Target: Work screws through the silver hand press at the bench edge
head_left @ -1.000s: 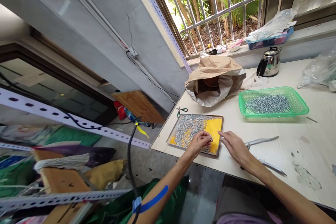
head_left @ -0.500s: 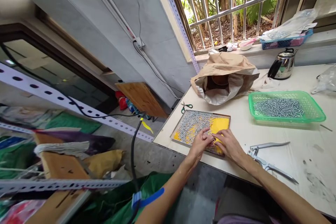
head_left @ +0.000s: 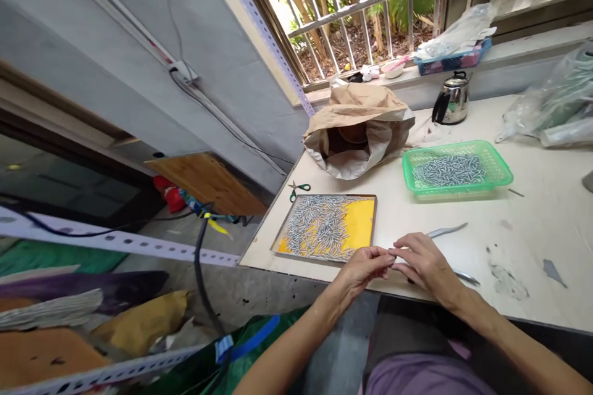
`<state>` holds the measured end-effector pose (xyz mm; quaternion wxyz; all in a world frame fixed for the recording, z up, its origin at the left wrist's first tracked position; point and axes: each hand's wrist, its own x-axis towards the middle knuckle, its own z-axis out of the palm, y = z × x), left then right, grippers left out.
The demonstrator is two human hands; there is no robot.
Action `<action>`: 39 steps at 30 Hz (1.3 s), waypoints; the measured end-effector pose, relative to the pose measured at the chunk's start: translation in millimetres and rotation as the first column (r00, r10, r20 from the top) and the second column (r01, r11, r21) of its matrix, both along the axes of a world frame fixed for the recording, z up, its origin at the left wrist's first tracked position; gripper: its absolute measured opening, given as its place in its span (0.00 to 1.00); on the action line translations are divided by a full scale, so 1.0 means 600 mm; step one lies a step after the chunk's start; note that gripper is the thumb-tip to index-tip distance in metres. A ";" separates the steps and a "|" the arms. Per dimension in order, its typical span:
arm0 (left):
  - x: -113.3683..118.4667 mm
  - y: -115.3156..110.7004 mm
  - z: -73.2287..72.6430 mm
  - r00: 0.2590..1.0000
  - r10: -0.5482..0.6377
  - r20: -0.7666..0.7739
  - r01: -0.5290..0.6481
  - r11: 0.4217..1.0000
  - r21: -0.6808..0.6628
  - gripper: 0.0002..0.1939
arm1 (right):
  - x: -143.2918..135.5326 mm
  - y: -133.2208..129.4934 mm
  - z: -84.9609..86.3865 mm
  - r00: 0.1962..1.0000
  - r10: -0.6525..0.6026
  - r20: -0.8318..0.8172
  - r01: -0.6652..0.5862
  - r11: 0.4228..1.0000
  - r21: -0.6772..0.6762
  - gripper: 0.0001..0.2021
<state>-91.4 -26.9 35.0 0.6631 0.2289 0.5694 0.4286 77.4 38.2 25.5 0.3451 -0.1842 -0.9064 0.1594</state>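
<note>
My left hand (head_left: 365, 268) and my right hand (head_left: 421, 262) meet at the fingertips in front of the tray's lower right corner. Both are pinched closed, and whatever they hold between them is too small to make out. Beside them lies a shallow tray (head_left: 375, 222) with a yellow sheet (head_left: 359, 225) at its bottom and a spread of small silver metal pins (head_left: 319, 222), mostly to the left. A pair of silver-handled pliers (head_left: 447, 230) is partly hidden behind my right hand. The green basket (head_left: 500, 174) further right holds a heap of similar metal pieces (head_left: 449, 170).
Green-handled scissors (head_left: 299, 188) lie behind the tray. Beyond are an open brown paper bag (head_left: 361, 102), a steel kettle (head_left: 454, 99) and clear plastic bags (head_left: 556, 99). A blue basket (head_left: 454, 63) sits on the window sill. The table's front edge runs below my hands.
My hands have moved off the tray to its right side, nearer the table's front edge, and now cover part of the pliers. The camera view has turned to the right.
</note>
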 end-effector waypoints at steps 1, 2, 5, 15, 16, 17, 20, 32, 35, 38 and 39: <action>0.010 0.001 -0.006 0.998 -0.015 -0.061 0.015 1.000 0.003 0.24 | 0.018 -0.002 -0.004 0.999 -0.031 0.037 0.031 1.000 -0.001 0.11; 0.020 0.003 -0.013 0.991 -0.030 -0.127 0.031 1.000 0.004 0.22 | 0.036 -0.004 -0.009 0.994 -0.076 0.073 0.077 0.997 -0.005 0.12; 0.041 0.011 -0.036 0.943 -0.092 -0.321 0.086 0.996 -0.031 0.16 | 0.095 -0.007 -0.025 0.957 -0.230 0.177 0.234 0.972 -0.005 0.13; 0.058 0.046 -0.049 0.732 -0.399 -0.552 0.300 0.917 -0.265 0.11 | 0.169 -0.019 -0.057 0.897 -0.366 0.248 0.346 0.930 0.120 0.12; 0.059 0.047 -0.047 0.720 -0.420 -0.553 0.315 0.907 -0.279 0.11 | 0.169 -0.020 -0.058 0.895 -0.370 0.251 0.350 0.929 0.120 0.13; 0.060 0.048 -0.046 0.715 -0.433 -0.549 0.324 0.901 -0.289 0.11 | 0.169 -0.020 -0.059 0.891 -0.373 0.258 0.353 0.928 0.119 0.13; 0.060 0.050 -0.042 0.740 -0.451 -0.500 0.335 0.891 -0.307 0.11 | 0.170 -0.021 -0.061 0.877 -0.378 0.298 0.362 0.926 0.110 0.14; 0.060 0.047 -0.040 0.714 -0.610 -0.342 0.429 0.768 -0.475 0.18 | 0.183 0.011 -0.057 0.895 -0.173 0.411 0.217 0.974 -0.061 0.12; 0.061 0.037 -0.041 0.733 -0.579 -0.357 0.404 0.792 -0.457 0.20 | 0.182 0.048 -0.057 0.882 -0.113 0.458 0.156 0.986 -0.058 0.36; 0.064 0.030 -0.041 0.753 -0.545 -0.368 0.376 0.816 -0.439 0.21 | 0.171 0.078 -0.056 0.844 -0.023 0.536 0.084 0.993 -0.089 0.45; 0.065 0.028 -0.041 0.758 -0.538 -0.370 0.370 0.820 -0.436 0.22 | 0.167 0.083 -0.055 0.835 -0.007 0.550 0.072 0.993 -0.095 0.46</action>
